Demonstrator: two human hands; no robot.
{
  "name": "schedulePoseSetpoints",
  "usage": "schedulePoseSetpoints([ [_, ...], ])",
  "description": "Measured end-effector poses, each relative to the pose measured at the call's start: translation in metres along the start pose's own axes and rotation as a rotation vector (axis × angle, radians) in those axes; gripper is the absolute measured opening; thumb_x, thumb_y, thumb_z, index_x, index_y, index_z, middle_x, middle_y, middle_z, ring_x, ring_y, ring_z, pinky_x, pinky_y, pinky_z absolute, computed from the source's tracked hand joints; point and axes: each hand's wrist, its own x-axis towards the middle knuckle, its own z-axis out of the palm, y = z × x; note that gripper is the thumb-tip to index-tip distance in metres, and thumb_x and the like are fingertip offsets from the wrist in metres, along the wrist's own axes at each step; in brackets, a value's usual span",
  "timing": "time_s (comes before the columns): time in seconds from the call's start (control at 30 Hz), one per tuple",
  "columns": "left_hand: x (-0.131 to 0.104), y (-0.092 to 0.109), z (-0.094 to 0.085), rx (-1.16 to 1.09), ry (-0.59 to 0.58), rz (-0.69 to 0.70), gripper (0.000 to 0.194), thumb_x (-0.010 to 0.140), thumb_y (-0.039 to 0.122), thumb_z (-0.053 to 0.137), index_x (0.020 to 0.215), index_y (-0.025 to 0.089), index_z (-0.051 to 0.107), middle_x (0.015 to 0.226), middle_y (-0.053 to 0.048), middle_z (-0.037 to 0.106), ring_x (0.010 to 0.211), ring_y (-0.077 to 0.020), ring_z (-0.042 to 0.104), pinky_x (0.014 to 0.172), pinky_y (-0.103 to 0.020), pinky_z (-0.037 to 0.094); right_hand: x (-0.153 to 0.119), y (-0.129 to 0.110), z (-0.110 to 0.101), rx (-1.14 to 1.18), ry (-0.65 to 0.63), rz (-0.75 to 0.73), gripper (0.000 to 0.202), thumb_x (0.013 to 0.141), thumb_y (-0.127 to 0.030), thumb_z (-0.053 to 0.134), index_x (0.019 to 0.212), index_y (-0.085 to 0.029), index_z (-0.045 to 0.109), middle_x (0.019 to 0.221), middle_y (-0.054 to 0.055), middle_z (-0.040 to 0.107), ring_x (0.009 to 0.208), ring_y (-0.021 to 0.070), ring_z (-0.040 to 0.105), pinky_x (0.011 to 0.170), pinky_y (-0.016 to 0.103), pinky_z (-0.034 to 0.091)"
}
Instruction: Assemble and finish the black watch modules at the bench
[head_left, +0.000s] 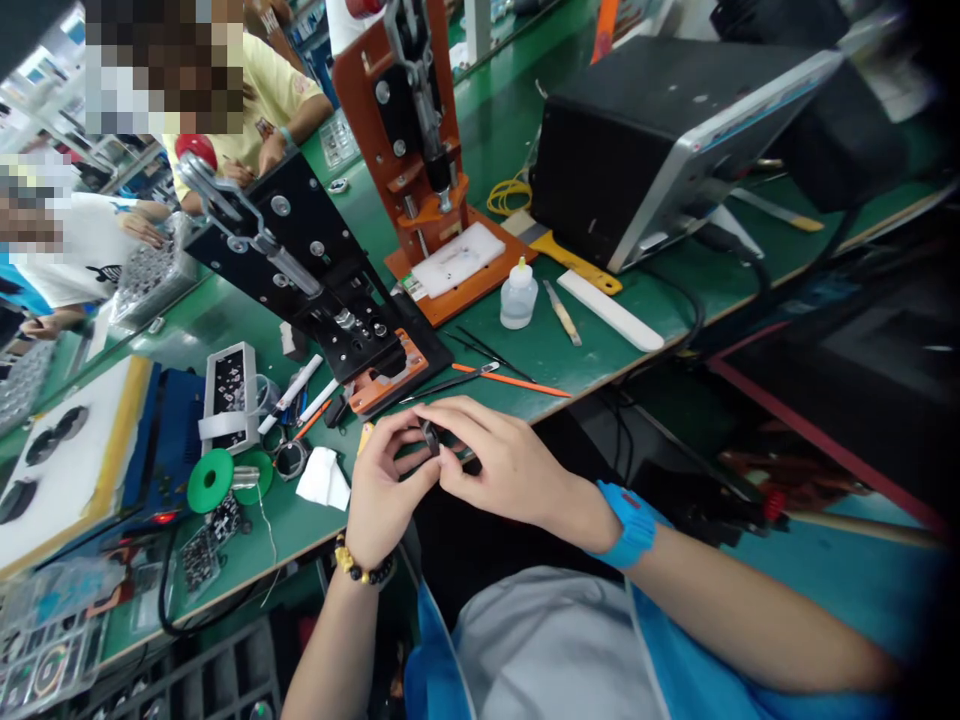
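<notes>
Close in front of my body, a small dark ring-like part (430, 437) is pinched between the fingertips of both hands; its exact kind is too small to make out. My left hand (390, 465), with a beaded bracelet at the wrist, curls round its left side. From the right, my right hand (502, 455) grips it between thumb and fingers, a blue band (628, 525) on that wrist. Just beyond the hands stands a black toggle-clamp press (315, 280) with an orange base. Tweezers (450, 382) and an orange stick (517, 381) lie by the bench edge.
Behind is an orange toggle press (405, 130) with a white block. A clear bottle (518, 295), a yellow-handled brush (577, 262) and a black box with a screen (645, 140) stand right. Solder spool (211, 481), parts tray (229, 385) and white tissue (324, 478) lie left. Co-workers sit opposite.
</notes>
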Motion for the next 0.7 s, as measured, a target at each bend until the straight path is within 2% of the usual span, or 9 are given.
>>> schedulePoseSetpoints([
  [0.37, 0.0004, 0.0001, 0.0019, 0.011, 0.026, -0.011, 0.047, 0.076, 0.028, 0.089, 0.118, 0.022, 0.069, 0.119, -0.008, 0.069, 0.111, -0.0238, 0.068, 0.096, -0.039, 0.063, -0.0014, 0.0020, 0.0052, -0.035, 0.040, -0.029, 0.051, 0.089, -0.012, 0.052, 0.139, -0.019, 0.055, 0.132, 0.013, 0.069, 0.121, 0.0278, 0.070, 0.099, 0.042, 0.064],
  [0.7, -0.0001, 0.0004, 0.0022, 0.020, 0.026, -0.005, 0.046, 0.077, 0.026, 0.089, 0.118, 0.022, 0.070, 0.120, -0.009, 0.069, 0.111, -0.0227, 0.068, 0.096, -0.036, 0.062, -0.0019, 0.0013, 0.0079, -0.041, 0.065, -0.039, 0.051, 0.085, -0.009, 0.052, 0.136, -0.018, 0.056, 0.131, 0.014, 0.070, 0.121, 0.0288, 0.070, 0.098, 0.043, 0.064],
])
